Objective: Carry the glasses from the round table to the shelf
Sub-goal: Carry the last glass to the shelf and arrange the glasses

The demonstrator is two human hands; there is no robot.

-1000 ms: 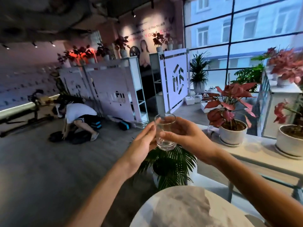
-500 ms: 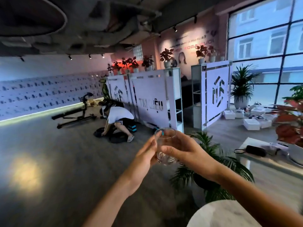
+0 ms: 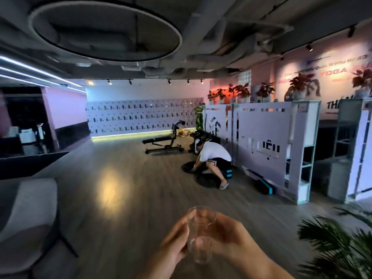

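Note:
A clear drinking glass (image 3: 201, 234) stands upright in front of me, low in the head view. My right hand (image 3: 225, 237) wraps around it from the right, thumb across its lower part. My left hand (image 3: 175, 242) touches its left side with the fingertips. A white shelf unit (image 3: 306, 156) with open compartments stands at the right, well beyond the glass. The round table is out of view.
A person (image 3: 211, 160) crouches on the wooden floor beside the white partition (image 3: 261, 146). A workout bench (image 3: 163, 143) stands farther back. A grey chair (image 3: 28, 214) is at the left, a dark counter (image 3: 30, 162) behind it. A green palm plant (image 3: 340, 242) fills the lower right.
The view has swung left, away from the window and the round table, toward the open floor. Both hands and the glass have sunk lower in the frame.

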